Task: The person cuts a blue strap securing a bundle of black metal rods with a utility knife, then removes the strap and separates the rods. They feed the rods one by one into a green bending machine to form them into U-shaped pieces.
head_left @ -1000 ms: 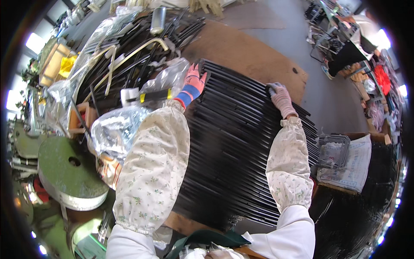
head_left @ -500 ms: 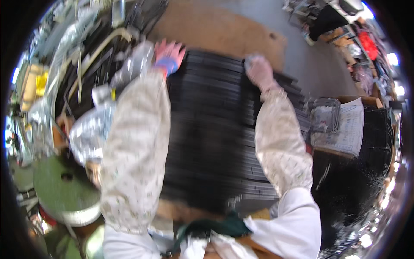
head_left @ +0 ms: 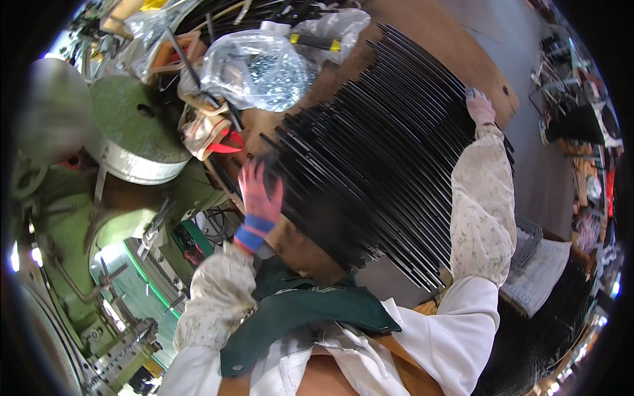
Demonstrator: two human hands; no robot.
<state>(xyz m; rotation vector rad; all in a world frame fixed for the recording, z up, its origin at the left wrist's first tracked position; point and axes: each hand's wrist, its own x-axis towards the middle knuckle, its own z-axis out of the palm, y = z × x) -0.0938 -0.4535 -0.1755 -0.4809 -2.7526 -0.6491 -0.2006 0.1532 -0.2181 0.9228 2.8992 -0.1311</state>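
Note:
Long black rods (head_left: 389,145) lie side by side in a wide layer, slanting across a brown board. My left hand (head_left: 259,191), in a pink glove with a blue cuff, is held at the near left side of the rods. Its fingers are spread and slightly blurred, with nothing in them. At the far right edge of the layer, my right hand (head_left: 480,107) rests with its fingers bent over the rods' ends. Its fingertips are partly hidden against the dark rods.
A clear plastic bag (head_left: 264,69) of small shiny parts sits beyond the rods' left end, by a yellow-and-black tool handle (head_left: 316,42). Green machinery (head_left: 135,119) with a round plate stands at the left. On the right, papers (head_left: 538,274) lie beside a wire tray (head_left: 525,241).
The view has turned, so the rods now slant. My left hand has come back from the far left corner to the near left side. My right hand stays at the far right edge.

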